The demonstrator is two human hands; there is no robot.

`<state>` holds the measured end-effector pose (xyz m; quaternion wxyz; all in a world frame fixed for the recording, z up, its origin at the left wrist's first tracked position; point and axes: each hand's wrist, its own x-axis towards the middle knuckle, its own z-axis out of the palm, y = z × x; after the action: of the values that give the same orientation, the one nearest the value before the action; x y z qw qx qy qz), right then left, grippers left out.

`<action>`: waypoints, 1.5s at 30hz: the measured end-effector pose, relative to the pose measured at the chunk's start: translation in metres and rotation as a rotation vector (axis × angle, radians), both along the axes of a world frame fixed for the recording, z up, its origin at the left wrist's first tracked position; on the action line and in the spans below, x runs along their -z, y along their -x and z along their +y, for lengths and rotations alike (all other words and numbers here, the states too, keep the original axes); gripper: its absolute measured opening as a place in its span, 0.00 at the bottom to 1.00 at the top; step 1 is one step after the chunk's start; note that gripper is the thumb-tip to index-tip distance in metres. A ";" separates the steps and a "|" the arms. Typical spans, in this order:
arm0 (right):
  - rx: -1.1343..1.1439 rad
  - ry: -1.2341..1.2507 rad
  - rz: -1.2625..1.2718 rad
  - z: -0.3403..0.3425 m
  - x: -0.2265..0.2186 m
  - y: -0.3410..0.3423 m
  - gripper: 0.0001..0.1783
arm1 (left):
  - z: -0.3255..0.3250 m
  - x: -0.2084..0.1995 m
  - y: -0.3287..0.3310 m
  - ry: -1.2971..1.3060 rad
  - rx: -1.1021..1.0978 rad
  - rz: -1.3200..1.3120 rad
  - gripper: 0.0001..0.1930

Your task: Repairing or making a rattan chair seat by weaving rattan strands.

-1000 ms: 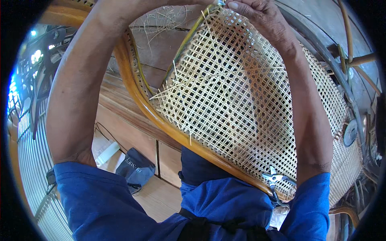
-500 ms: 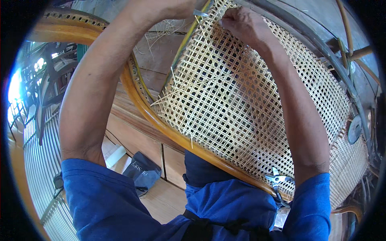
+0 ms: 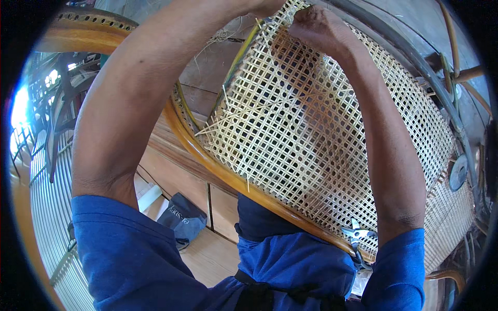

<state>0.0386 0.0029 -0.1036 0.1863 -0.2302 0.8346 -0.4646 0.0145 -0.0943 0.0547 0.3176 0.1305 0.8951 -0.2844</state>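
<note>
A woven cane panel [image 3: 290, 124] with an open mesh is stretched over a curved, varnished wooden frame [image 3: 189, 140]. Loose strand ends stick out along its left edge. At the top of the picture, my left hand [image 3: 270, 6] is at the panel's upper left corner; the picture's edge cuts off its fingers. Close by on the right, my right hand [image 3: 313, 26] is closed against the mesh, and whatever its fingertips pinch is hidden. Pruning shears [image 3: 357, 233] with metal blades and dark handles lie on the panel's lower edge, beside my right forearm.
A dark pouch [image 3: 182, 217] and a white roll [image 3: 149, 198] lie below the frame on the left. Another curved wooden piece [image 3: 83, 36] with a row of holes is at the upper left. Dark bent poles [image 3: 415, 52] run along the right, near a grey disc [image 3: 458, 172].
My left hand has moved up and right, closer to my right hand and mostly out of the picture. The pointed metal blade seen by it earlier no longer shows.
</note>
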 end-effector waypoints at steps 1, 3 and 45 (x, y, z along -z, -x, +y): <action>0.000 0.001 -0.001 0.000 0.002 0.000 0.16 | -0.001 0.000 -0.003 0.001 0.000 -0.001 0.16; 0.024 0.011 -0.001 -0.002 0.007 0.000 0.15 | -0.004 -0.004 -0.012 -0.246 0.028 0.028 0.15; 0.222 -0.364 0.350 -0.027 -0.015 -0.031 0.13 | -0.003 0.014 0.032 0.090 -0.191 -0.397 0.14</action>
<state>0.0694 -0.0244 -0.0885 0.0253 -0.1766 0.9440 -0.2776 -0.0178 -0.0972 0.0408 0.5183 0.0844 0.8099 -0.2615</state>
